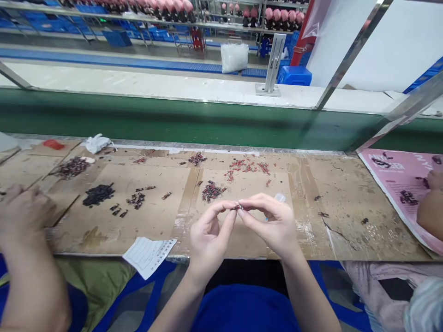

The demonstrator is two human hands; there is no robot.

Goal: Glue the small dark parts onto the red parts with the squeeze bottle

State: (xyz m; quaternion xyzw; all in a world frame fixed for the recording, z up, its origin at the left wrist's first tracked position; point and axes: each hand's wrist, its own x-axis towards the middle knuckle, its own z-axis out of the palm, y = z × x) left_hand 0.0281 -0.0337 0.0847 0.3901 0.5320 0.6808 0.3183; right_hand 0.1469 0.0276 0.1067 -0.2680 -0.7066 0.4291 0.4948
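Two hands meet just above the counter. The left hand and the right hand pinch one tiny part between their fingertips. A small heap of red and dark bits lies near, behind them. Another person's hand rests at the left.

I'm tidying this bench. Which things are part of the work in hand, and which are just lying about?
In use:
left hand and right hand, pinching a tiny part
dark-red pile
red bits

Lying about:
paper slip
white rag
black pile
pink sheet
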